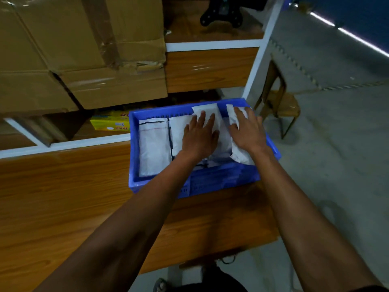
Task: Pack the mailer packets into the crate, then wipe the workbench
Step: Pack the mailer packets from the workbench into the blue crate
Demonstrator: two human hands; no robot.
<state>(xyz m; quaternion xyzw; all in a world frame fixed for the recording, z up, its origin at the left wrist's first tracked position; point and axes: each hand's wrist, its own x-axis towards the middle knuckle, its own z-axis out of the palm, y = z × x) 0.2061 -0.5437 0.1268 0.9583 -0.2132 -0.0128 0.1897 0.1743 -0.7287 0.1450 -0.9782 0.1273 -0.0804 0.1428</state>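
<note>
A blue plastic crate [134, 182] stands at the right end of the wooden workbench [63, 197]. Several white mailer packets lie side by side inside it; the leftmost packet [153, 148] lies flat and untouched. My left hand [199, 137] rests flat, fingers spread, on the middle packets [207, 111]. My right hand [246, 129] presses palm-down on the rightmost packet [239, 153], which leans against the crate's right wall. Neither hand grips anything.
Large taped cardboard boxes [84, 49] sit on the shelf behind the bench. A yellow box [109, 122] lies on a lower shelf left of the crate. A white post [259, 57] rises behind the crate. A wooden stool [280, 98] stands on the grey floor at right.
</note>
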